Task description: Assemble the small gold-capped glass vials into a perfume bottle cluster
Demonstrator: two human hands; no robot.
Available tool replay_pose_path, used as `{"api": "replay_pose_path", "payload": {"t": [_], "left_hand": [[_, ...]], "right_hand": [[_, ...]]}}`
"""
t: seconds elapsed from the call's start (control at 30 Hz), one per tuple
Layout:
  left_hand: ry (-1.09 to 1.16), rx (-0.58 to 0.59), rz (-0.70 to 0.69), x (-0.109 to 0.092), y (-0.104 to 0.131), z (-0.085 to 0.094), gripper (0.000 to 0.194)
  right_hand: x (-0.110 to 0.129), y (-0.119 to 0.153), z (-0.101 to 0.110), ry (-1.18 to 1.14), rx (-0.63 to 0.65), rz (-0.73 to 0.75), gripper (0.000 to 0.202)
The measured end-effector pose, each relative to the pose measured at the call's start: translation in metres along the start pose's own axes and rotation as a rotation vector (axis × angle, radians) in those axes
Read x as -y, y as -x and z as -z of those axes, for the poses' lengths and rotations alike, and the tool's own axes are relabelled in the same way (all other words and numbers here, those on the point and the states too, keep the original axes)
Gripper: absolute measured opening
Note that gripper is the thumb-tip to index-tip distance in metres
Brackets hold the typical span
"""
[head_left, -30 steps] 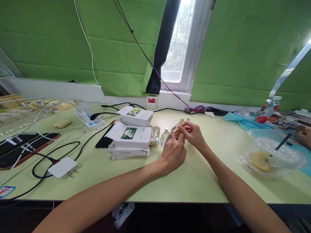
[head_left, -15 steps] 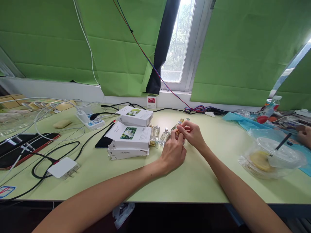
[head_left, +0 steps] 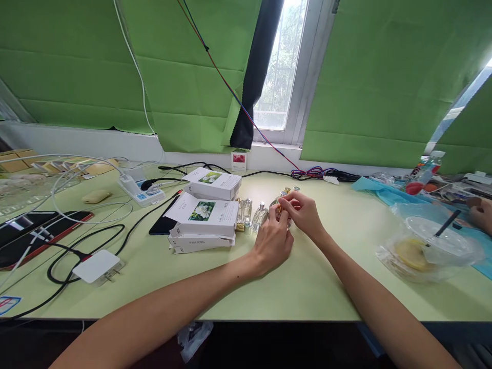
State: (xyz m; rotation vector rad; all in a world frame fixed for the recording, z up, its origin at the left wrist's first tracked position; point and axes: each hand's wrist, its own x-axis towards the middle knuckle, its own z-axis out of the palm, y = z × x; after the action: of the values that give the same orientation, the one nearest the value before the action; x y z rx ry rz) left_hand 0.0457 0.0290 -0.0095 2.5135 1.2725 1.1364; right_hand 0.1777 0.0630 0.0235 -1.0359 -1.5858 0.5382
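Observation:
My left hand [head_left: 272, 242] rests on the table with its fingers closed round a small bottle, mostly hidden, among several small glass bottles. My right hand [head_left: 303, 212] meets it from the right, thumb and fingertips pinched at the top of that bottle, where a bit of orange-gold shows. Left of my left hand lies a clear glass bottle [head_left: 260, 215] with a silver cap. Gold-capped glass vials [head_left: 247, 209] lie beside the white boxes. Small round caps [head_left: 296, 189] show just behind my fingers.
White boxes with flower pictures [head_left: 209, 212] are stacked at left centre, on a dark phone. Further left are a power strip [head_left: 140, 190], cables and a white charger [head_left: 97, 266]. At right, a bagged plastic cup [head_left: 430, 246] stands near another person's hand [head_left: 480, 212].
Both hands stay together at nearly the same spot, with only slight finger movement. The whole view has shifted a little.

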Motion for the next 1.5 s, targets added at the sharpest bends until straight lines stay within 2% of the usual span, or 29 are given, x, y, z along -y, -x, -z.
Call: {"api": "replay_pose_path", "payload": {"t": [0.33, 0.67, 1.03, 1.27, 1.37, 1.5], "left_hand": [[-0.013, 0.014, 0.023, -0.0016, 0.0016, 0.0000, 0.030], [-0.047, -0.018, -0.016, -0.0007, 0.0020, -0.0010, 0.030], [-0.077, -0.055, -0.030, -0.0019, 0.0021, 0.0005, 0.033], [-0.114, -0.091, -0.041, -0.0029, 0.0007, 0.0022, 0.025], [-0.135, -0.063, -0.049, -0.0030, -0.0006, 0.0036, 0.017], [-0.132, 0.035, -0.112, -0.0025, -0.0002, 0.0048, 0.012]], "right_hand": [[-0.0019, -0.0021, 0.0028, 0.016, 0.017, 0.018, 0.037], [0.0006, -0.0014, 0.0028, 0.049, 0.000, 0.031, 0.036], [0.0041, -0.0011, 0.0026, 0.087, -0.047, 0.055, 0.024], [0.0046, -0.0007, 0.0018, 0.132, -0.091, 0.066, 0.020], [0.0041, -0.0009, 0.0018, 0.147, -0.108, 0.076, 0.017], [0.0044, -0.0007, 0.0028, 0.162, -0.114, 0.071, 0.015]]}}
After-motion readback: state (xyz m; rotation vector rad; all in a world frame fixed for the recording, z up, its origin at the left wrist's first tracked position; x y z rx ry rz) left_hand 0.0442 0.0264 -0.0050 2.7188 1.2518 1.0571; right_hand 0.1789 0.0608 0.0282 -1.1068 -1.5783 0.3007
